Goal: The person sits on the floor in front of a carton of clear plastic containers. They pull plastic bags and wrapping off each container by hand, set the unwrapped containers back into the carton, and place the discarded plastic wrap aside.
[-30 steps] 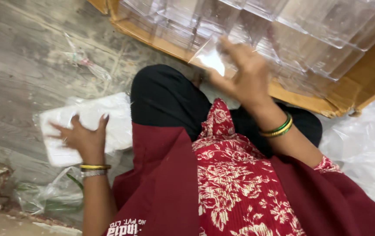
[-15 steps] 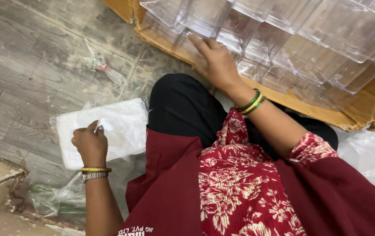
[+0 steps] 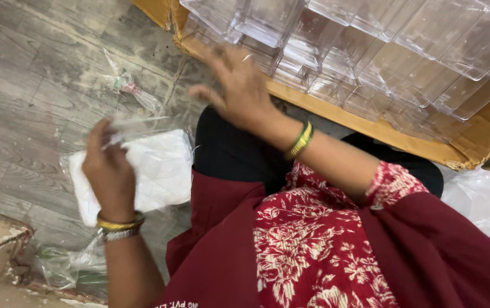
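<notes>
Left hand, wrist bangled, is raised above a white stack of sheets in a clear bag lying on the grey plank floor; its fingers pinch what appears to be a thin clear film, blurred. Right hand, fingers spread and holding nothing, hovers just before clear plastic boxes stacked in a cardboard carton.
</notes>
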Available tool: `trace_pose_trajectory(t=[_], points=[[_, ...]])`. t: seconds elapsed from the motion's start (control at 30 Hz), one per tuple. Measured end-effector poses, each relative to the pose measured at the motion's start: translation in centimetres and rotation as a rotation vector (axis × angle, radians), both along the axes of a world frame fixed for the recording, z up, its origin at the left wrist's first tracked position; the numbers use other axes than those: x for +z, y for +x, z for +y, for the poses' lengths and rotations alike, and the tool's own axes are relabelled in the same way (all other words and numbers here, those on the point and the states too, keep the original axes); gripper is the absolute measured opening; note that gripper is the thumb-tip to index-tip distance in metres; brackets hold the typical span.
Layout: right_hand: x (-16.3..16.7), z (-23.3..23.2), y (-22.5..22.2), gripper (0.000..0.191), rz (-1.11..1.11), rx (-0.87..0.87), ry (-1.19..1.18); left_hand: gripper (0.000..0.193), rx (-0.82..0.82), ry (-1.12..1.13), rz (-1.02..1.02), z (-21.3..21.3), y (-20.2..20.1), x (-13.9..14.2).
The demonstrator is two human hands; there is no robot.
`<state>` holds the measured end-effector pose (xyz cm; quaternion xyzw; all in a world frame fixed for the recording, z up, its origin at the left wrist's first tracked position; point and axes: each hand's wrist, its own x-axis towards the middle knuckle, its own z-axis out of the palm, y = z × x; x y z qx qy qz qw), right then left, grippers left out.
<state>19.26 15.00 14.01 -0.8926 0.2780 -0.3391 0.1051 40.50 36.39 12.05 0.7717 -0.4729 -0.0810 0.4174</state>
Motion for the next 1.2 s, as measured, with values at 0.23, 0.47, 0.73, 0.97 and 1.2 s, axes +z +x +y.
trace_pose_trajectory(t=[0.23,0.47,0.73,0.97,1.2], points=[[-3.3,-5.6,-0.3,0.051,0.036,-0.004,-0.064,0.024,0.567,0.446,-0.055,13.1,11.3,-11.4],[-1.5,-4.9,-3.5,0.047,-0.023,0.120,-0.283,0.082,0.650,0.451,-0.045,15.5,9.6,-13.6],[1.9,-1.4,-3.8,0.045,-0.161,0.254,-0.312,0.103,-0.162,0.013,-0.211,-2.3,-1.6,-0.8],[0.8,0.4,-3.7,0.064,-0.166,0.419,0.032,0.044,-0.143,-0.158,-0.080,-5.4,-3.8,0.3],[-2.5,-6.1,-1.5,0.070,-0.003,-0.321,-0.115,0.028,0.315,0.430,-0.237,5.2,6.1,-1.9]])
